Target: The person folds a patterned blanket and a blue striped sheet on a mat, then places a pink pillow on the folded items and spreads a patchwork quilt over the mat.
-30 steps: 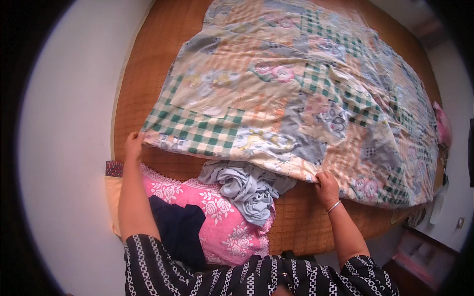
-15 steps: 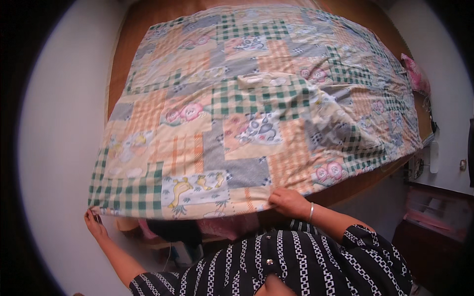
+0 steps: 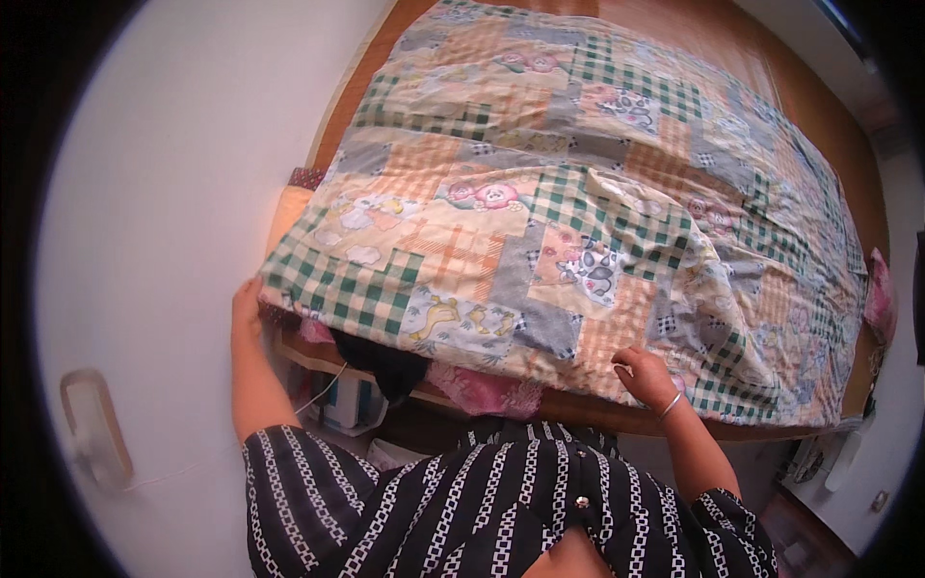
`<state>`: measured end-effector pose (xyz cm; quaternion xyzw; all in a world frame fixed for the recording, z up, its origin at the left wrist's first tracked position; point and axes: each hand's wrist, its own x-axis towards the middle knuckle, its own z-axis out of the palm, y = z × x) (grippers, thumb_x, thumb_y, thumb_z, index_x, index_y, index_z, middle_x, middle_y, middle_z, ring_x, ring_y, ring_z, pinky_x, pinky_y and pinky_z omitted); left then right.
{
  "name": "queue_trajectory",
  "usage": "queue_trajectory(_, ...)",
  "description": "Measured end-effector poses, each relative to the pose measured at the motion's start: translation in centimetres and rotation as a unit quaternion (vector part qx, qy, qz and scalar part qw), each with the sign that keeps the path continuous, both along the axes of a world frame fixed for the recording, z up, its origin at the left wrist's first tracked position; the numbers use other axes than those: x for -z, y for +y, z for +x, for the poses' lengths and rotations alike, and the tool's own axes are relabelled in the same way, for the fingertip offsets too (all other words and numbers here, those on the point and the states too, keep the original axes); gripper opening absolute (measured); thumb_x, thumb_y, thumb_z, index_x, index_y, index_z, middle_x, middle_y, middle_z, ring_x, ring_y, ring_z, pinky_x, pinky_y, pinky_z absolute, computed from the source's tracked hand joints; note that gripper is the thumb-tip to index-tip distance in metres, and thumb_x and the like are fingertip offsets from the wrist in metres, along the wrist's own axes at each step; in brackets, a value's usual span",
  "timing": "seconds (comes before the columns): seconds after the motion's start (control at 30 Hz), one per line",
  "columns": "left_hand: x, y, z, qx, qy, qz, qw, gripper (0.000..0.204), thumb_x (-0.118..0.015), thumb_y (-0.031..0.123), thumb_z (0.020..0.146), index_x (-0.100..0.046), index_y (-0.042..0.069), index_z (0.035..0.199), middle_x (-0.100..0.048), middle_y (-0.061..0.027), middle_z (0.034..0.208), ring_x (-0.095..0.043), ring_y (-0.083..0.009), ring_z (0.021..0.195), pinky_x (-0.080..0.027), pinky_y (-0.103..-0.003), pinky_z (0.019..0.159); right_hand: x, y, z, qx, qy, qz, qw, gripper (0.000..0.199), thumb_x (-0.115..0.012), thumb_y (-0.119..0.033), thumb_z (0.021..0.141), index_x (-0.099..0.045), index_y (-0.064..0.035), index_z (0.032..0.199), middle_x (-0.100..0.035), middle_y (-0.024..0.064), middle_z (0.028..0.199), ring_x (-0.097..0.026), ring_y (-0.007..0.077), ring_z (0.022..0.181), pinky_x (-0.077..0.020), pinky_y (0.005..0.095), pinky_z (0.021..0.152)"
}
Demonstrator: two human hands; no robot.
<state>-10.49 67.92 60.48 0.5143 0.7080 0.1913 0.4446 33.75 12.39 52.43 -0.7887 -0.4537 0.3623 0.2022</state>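
A large bed sheet [image 3: 462,252] printed in patchwork, with green checks, orange plaid, grey patches and cartoon animals, spreads over a wooden bed. Its middle and right parts are rumpled. At the near left corner my left hand [image 3: 247,306] is closed on the sheet's edge, close to the white wall; its fingertips are partly hidden. My right hand [image 3: 647,378], wearing a silver bangle [image 3: 672,405], is just above the sheet near its front edge. Its fingers are bent and loosely apart, with no cloth seen between them.
Under the near edge lie pink lacy fabric [image 3: 487,387] and a black cloth [image 3: 390,366]. An orange item [image 3: 289,217] sits by the left wall [image 3: 183,193]. Brown bed boards [image 3: 674,29] show at the far side. A pink item [image 3: 879,299] rests at the right.
The view has swung left, so the bed sits farther right. My right hand has let go of the sheet's front edge and come up over the cloth. The left stays at the corner.
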Motion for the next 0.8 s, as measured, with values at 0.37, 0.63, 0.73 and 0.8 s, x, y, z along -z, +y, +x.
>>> queue_trajectory(0.37,6.5,1.8,-5.5,-0.034,0.070,0.013,0.997,0.034,-0.056,0.032,0.083,-0.053,0.008,0.107,-0.054,-0.0021,0.099,-0.049,-0.0137,0.090,-0.038,-0.030,0.072,3.5,-2.0,0.4,0.035,0.010,-0.045,0.998,0.011,-0.055,-0.015,0.073,-0.059,-0.0088,0.082,-0.057,0.0120,0.082,-0.055,0.0317,0.077,-0.0446,0.0402,0.068)
queue_trajectory(0.63,12.3,2.2,13.6,0.248,0.108,0.280,0.921,0.036,-0.054,0.020,0.083,-0.052,-0.003,0.110,-0.057,-0.0127,0.106,-0.054,-0.0215,0.097,-0.041,-0.030,0.084,3.9,-10.4,11.6,0.184,-0.131,-0.061,0.972,0.011,-0.057,-0.015,0.074,-0.060,-0.0102,0.083,-0.058,0.0113,0.082,-0.056,0.0308,0.076,-0.0457,0.0397,0.067)
queue_trajectory(0.73,15.2,-7.9,29.6,0.379,0.004,0.229,0.897,0.028,-0.054,0.010,0.082,-0.054,0.000,0.108,-0.058,-0.0110,0.103,-0.055,-0.0192,0.094,-0.042,-0.028,0.084,5.7,-15.0,18.4,0.250,-0.184,-0.037,0.950,0.014,-0.057,-0.014,0.073,-0.059,-0.0103,0.086,-0.058,0.0127,0.085,-0.056,0.0326,0.079,-0.0452,0.0403,0.070)
queue_trajectory(0.8,15.5,-17.1,38.7,0.455,-0.060,0.185,0.869,0.031,-0.055,0.009,0.081,-0.052,-0.001,0.110,-0.057,-0.0104,0.105,-0.053,-0.0172,0.097,-0.040,-0.028,0.087,7.0,-16.8,23.8,0.253,-0.226,-0.008,0.941,0.017,-0.056,-0.013,0.073,-0.058,-0.0108,0.089,-0.057,0.0132,0.091,-0.055,0.0331,0.081,-0.0450,0.0406,0.071)
